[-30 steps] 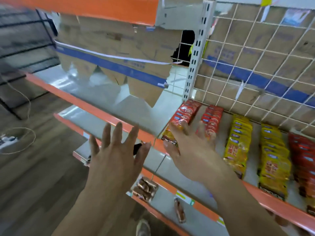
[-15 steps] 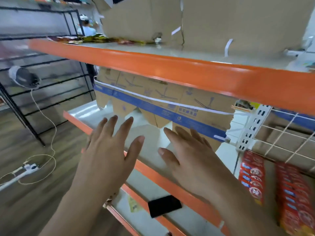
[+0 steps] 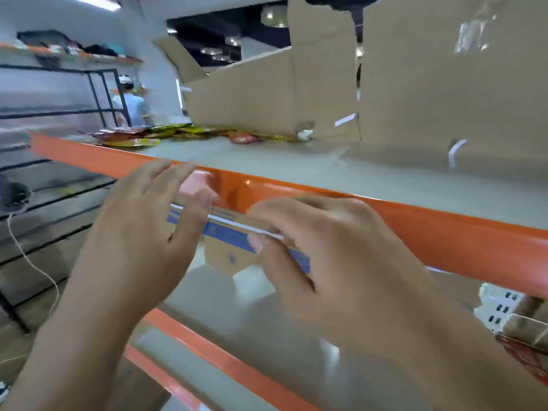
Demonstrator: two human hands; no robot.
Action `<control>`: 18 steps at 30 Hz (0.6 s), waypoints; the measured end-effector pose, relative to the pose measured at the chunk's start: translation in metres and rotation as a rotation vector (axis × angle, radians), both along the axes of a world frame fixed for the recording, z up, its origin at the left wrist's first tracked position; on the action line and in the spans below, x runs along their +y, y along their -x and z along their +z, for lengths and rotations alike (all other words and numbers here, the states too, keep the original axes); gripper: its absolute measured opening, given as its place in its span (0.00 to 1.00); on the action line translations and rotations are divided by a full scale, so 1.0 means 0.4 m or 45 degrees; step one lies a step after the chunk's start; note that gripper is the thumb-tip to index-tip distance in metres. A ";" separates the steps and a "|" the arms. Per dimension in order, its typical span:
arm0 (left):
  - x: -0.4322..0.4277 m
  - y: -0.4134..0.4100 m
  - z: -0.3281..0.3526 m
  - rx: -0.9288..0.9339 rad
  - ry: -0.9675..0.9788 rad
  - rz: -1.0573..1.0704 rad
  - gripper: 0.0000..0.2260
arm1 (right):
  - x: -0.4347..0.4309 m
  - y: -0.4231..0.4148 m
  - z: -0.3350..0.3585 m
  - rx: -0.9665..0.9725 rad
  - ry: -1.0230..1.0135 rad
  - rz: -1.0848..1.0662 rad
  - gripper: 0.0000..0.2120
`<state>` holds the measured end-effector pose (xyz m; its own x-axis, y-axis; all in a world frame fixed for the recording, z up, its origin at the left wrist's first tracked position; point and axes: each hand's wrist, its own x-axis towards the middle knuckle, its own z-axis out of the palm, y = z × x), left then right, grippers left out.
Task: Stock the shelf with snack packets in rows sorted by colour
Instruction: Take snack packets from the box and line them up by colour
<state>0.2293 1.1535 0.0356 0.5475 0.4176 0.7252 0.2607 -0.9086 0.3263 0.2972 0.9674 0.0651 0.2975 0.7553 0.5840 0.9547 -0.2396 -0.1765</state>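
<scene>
Lettering on snack packets [image 3: 178,133] and carton [image 3: 226,254] is blurred.

Your view of the stockroom
You see a white wall [image 3: 148,19], a black metal rack [image 3: 44,67] at left, a wood floor [image 3: 17,342], and a ceiling light [image 3: 98,0].

I see a loose heap of yellow and red snack packets [image 3: 166,134] lying flat, unsorted, at the back left of the top shelf [image 3: 296,167], which is grey with an orange front lip. Lower down at the far right, some red packets [image 3: 530,357] are partly in view.
</scene>
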 end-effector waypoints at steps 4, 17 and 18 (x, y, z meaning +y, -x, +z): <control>0.161 -0.028 0.064 0.111 -0.094 -0.066 0.28 | 0.180 -0.017 0.073 -0.107 -0.060 -0.219 0.09; 0.518 -0.303 0.251 0.942 -0.215 -0.152 0.22 | 0.572 -0.212 0.187 -0.077 0.769 -0.689 0.17; 0.532 -0.335 0.264 0.992 -0.245 -0.153 0.22 | 0.590 -0.232 0.195 -0.059 0.838 -0.708 0.17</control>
